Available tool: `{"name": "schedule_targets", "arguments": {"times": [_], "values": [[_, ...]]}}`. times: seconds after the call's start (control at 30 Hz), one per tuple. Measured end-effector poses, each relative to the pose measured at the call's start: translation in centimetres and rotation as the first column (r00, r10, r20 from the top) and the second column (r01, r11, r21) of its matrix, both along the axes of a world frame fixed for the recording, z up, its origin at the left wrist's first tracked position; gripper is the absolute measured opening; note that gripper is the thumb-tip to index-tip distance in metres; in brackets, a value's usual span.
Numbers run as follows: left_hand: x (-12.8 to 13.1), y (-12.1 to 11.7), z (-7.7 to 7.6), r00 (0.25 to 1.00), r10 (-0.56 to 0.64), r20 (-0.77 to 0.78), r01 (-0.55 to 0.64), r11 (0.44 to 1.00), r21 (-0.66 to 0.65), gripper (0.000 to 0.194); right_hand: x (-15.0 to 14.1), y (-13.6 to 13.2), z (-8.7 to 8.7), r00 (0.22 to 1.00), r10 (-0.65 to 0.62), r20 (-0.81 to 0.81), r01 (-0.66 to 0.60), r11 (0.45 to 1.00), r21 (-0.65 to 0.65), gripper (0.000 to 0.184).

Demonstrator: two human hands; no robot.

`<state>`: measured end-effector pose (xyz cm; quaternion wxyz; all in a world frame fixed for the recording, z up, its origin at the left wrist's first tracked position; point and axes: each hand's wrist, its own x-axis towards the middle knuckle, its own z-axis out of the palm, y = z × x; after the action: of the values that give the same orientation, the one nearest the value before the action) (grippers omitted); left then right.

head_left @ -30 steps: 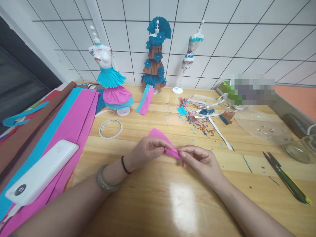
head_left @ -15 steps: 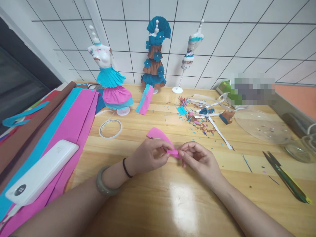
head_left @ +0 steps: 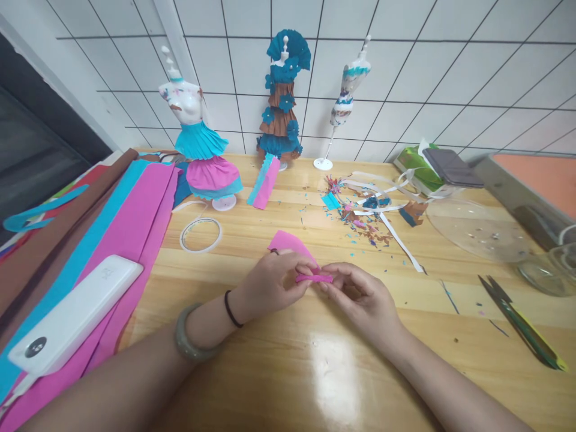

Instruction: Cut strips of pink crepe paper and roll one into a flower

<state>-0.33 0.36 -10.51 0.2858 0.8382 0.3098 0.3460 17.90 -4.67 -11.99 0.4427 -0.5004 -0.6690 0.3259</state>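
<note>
A pink crepe paper strip (head_left: pixel 288 241) is between my two hands above the middle of the table. Its loose end fans out behind my left hand (head_left: pixel 276 281), and its near end is gathered into narrow folds. My left hand pinches these folds between thumb and fingers. From the other side, my right hand (head_left: pixel 362 297) grips the same folded end with thumb and forefinger, its other fingers curled. Beyond my hands lies a two-tone pink and blue paper strip (head_left: pixel 265 183). A roll of white tape (head_left: pixel 201 234) rests to the left of my left hand.
Three small mannequins stand at the back: one in a blue-and-pink skirt (head_left: pixel 207 157), one in a teal-brown dress (head_left: pixel 281 111), one bare (head_left: pixel 348 90). Paper scraps (head_left: pixel 360 225) and scissors (head_left: pixel 522 324) lie right. Crepe paper sheets (head_left: pixel 121 210) and a white power bank (head_left: pixel 76 312) lie left.
The folded pink end has turned and now shows edge-on as a thin band reaching further left. My right fingers have shifted slightly left along it.
</note>
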Motion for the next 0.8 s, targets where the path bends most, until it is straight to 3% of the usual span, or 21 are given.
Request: {"name": "schedule_targets", "arguments": {"times": [0.27,0.47,0.67,0.8], "values": [[-0.1,0.1,-0.1,1.000,-0.012,-0.018,0.013,0.999,0.050,0.021,0.1,0.0,0.6,0.997,-0.021,0.076,0.013,0.995,0.100,0.011],[0.0,0.0,-0.4,0.999,0.002,-0.033,0.001,0.996,0.091,0.023,-0.1,0.0,0.2,0.999,0.004,0.051,-0.008,0.998,0.066,0.015],[-0.3,0.0,-0.1,0.999,-0.032,0.014,0.032,0.999,-0.009,0.019,0.0,-0.1,0.3,0.994,-0.058,0.092,0.046,0.991,0.124,0.010],[-0.6,0.6,-0.6,0.999,0.027,-0.040,-0.028,0.999,-0.019,0.027,-0.1,-0.2,1.1,0.993,-0.040,0.113,0.015,0.977,0.212,0.010]]}}
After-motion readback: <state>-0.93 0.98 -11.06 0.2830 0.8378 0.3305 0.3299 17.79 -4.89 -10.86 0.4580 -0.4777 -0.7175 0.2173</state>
